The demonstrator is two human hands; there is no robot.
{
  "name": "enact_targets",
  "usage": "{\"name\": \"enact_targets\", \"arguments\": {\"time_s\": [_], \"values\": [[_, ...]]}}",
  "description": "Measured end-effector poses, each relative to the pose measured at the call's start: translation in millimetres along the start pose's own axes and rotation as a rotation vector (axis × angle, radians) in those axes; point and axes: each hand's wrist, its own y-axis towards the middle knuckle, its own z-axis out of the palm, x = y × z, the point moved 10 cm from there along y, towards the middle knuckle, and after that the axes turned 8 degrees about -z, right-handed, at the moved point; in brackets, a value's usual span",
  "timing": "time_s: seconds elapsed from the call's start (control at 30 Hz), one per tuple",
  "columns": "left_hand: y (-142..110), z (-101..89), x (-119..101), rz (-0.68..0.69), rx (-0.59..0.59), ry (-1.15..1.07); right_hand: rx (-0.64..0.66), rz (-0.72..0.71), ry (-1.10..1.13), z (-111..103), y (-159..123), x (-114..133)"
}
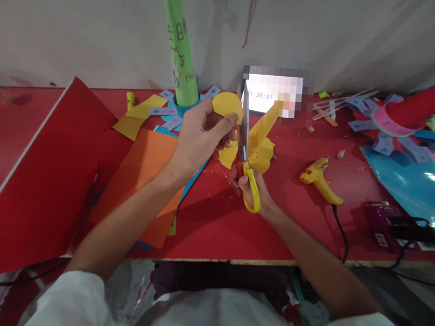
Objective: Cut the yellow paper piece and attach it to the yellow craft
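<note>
My left hand (200, 136) pinches a rounded piece of yellow paper (227, 105) and holds it up above the red table (291, 224). My right hand (248, 185) grips yellow-handled scissors (245, 150) with the blades pointing up, right beside the paper's edge. A strip of the same yellow paper (266, 120) hangs to the right of the blades. Yellow offcuts (258, 153) lie on the table under the scissors.
A yellow glue gun (319, 178) with a black cord lies to the right. Orange (144, 177) and red (38, 184) sheets are on the left, a blue sheet (411, 183) on the right. A green paper cone (179, 44) stands behind; a red cone (421, 106) lies far right.
</note>
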Motion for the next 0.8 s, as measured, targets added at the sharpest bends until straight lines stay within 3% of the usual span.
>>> {"name": "enact_targets", "arguments": {"time_s": [0.23,0.8], "values": [[-0.1,0.2,-4.0,-0.005,0.016,-0.108,-0.002,0.000,0.009,0.4,0.5,-0.6],[0.7,-3.8,-0.2,-0.027,-0.039,-0.060,-0.006,0.012,-0.040,-2.2,-1.1,0.7]]}}
